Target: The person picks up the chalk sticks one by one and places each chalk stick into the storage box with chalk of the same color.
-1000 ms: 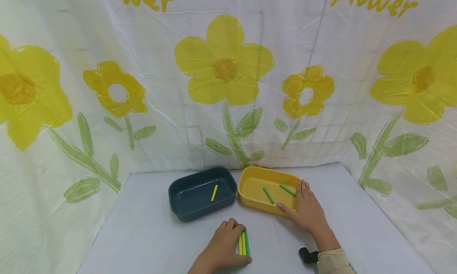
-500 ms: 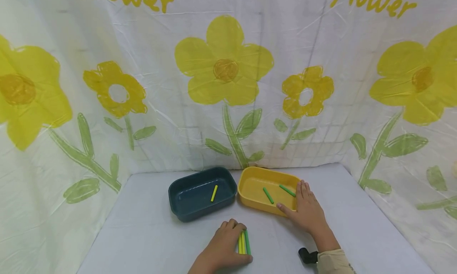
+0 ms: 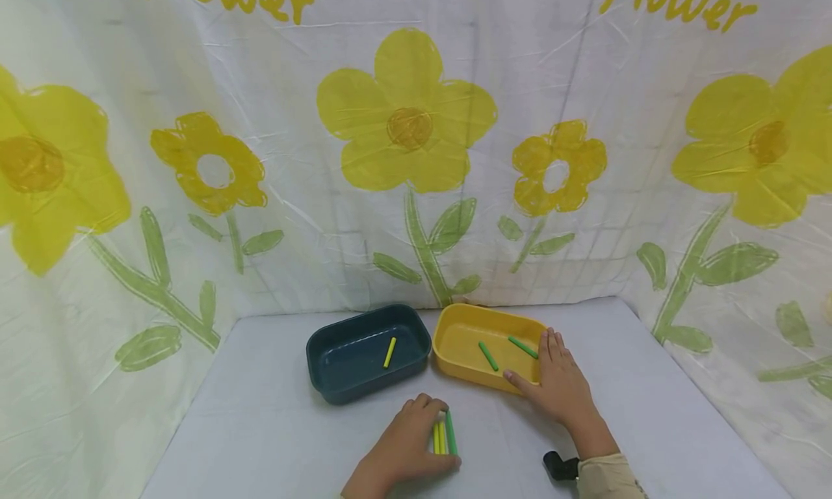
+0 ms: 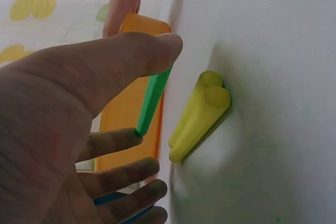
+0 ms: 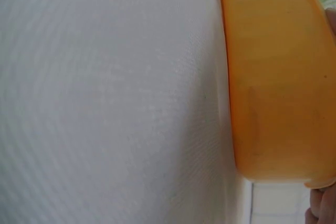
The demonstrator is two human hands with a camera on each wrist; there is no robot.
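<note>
My left hand point(image 3: 411, 437) pinches a green stick point(image 3: 451, 434) lengthwise, with the thumb at one end and a fingertip at the other. In the left wrist view this green stick point(image 4: 153, 100) is raised off the cloth, and the other fingers are spread. Beside it, two yellow sticks point(image 4: 202, 116) lie close together on the table, partly behind the hand in the head view. My right hand point(image 3: 564, 383) rests on the right end of the yellow tray point(image 3: 464, 370), fingers straight along the rim and thumb at the near side.
Inside the yellow tray lie two green sticks point(image 3: 488, 356). A dark blue tray point(image 3: 344, 392) stands at its left with one yellow stick point(image 3: 390, 352) in it. A black device point(image 3: 560, 466) is by the right wrist. A flowered curtain point(image 3: 409, 253) hangs behind the white table.
The left hand has drawn the green stick slightly away from the two yellow ones and moved a little forward with it. The right hand and both trays have stayed put.
</note>
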